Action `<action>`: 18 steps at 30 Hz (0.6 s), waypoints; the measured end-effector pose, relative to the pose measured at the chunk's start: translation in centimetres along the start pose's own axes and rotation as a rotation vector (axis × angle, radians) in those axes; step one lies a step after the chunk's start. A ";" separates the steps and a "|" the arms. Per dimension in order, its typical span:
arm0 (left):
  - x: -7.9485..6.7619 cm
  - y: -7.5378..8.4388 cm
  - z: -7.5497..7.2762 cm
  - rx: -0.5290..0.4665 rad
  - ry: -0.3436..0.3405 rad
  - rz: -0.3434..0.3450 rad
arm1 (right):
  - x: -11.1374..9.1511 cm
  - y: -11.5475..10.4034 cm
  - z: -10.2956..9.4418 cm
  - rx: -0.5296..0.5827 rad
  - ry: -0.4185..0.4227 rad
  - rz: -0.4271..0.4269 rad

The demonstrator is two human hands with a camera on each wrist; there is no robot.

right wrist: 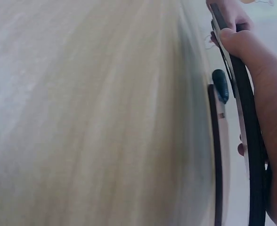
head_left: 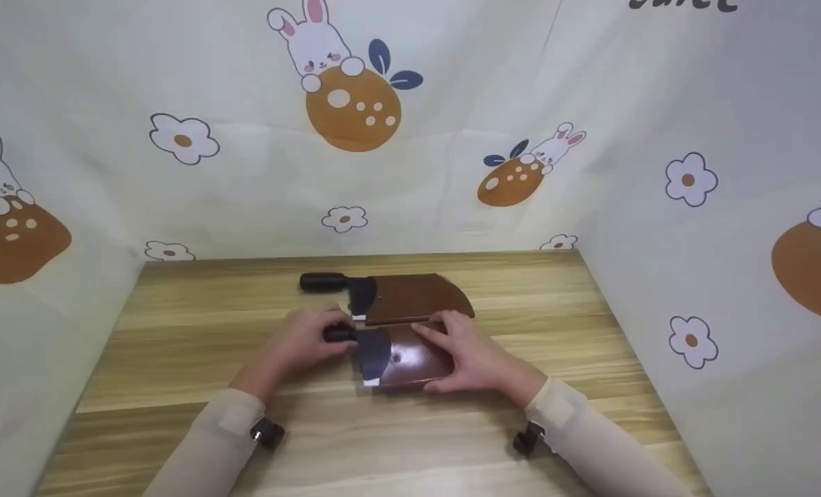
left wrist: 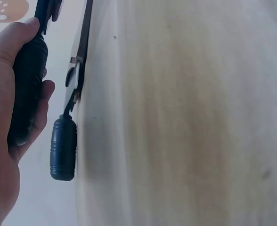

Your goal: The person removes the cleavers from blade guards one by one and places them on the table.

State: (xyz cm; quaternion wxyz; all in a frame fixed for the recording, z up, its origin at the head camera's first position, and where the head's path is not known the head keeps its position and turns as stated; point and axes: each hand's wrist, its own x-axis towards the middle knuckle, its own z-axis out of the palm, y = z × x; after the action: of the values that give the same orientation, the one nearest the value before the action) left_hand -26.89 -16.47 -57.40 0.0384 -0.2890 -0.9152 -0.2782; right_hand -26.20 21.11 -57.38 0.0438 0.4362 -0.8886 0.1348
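In the head view, my left hand [head_left: 307, 339] grips the black handle [head_left: 339, 334] of the nearer knife, a broad-bladed one in a brown leather sheath [head_left: 407, 357]. My right hand [head_left: 478, 355] holds that sheath by its right end, thumb and fingers spread over its two long edges. The left wrist view has the fingers wrapped round the dark handle [left wrist: 28, 89]. From the right wrist, the sheath shows edge-on as a dark strip [right wrist: 248, 108], raised above the table. Just behind lies a second knife with a black handle [head_left: 323, 281] and brown sheath [head_left: 421, 297].
The wood-grain table [head_left: 410, 442] carries both knives. Pale cloth walls [head_left: 245, 179] printed with rabbits and flowers enclose its back and sides. Small black devices [head_left: 268, 433] are fixed at both wrists.
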 end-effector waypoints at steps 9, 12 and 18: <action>0.2 0.6 0.1 0.075 -0.009 0.005 | -0.4 -0.1 -0.6 0.004 0.004 -0.001; 0.2 0.7 0.2 0.124 -0.008 0.022 | -0.3 -0.1 -0.8 0.006 0.001 0.012; 0.1 0.9 0.2 0.142 0.005 0.038 | -0.3 -0.4 -1.2 0.015 -0.007 0.018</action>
State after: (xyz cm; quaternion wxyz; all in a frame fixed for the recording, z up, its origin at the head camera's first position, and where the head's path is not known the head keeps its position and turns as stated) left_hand -26.41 -15.66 -57.13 0.0666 -0.3019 -0.9270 -0.2124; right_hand -25.72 21.47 -56.17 0.0363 0.4290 -0.8916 0.1403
